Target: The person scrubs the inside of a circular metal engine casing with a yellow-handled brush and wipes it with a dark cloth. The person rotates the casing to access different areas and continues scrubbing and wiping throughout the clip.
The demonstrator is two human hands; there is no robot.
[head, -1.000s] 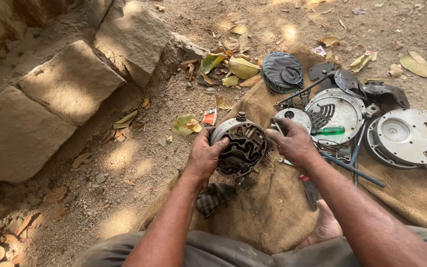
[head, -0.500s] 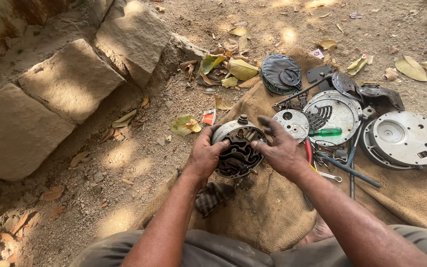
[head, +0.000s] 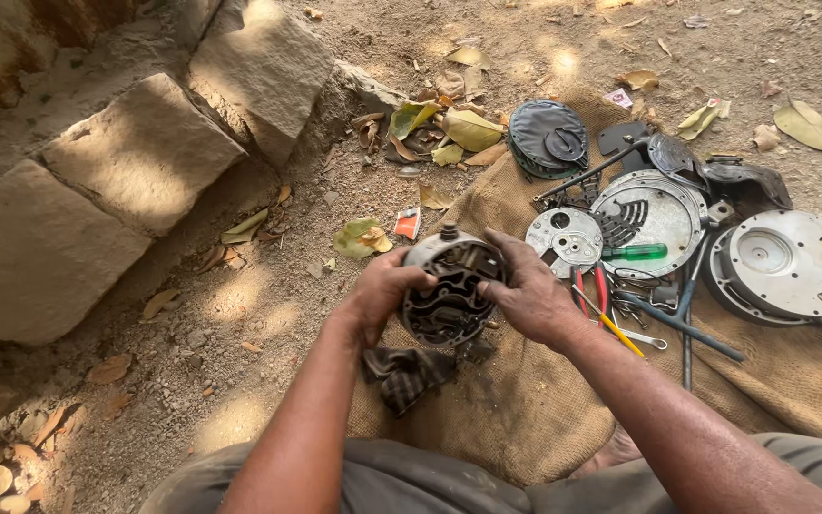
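My right hand [head: 530, 300] has slid onto the round metal housing [head: 451, 290]; both grips now clamp it, left hand [head: 378, 300] steadying.

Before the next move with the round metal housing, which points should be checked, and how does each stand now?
1. Left hand grips the round metal housing: ok.
2. Right hand rests on the housing's open face: ok.
3. Housing is held over the burlap sack, not the dirt: ok.
4. Dark rag lies just below the housing: ok.
5. Green-handled screwdriver lies near the right hand: ok.
6. Loose parts inside the housing: cannot tell.
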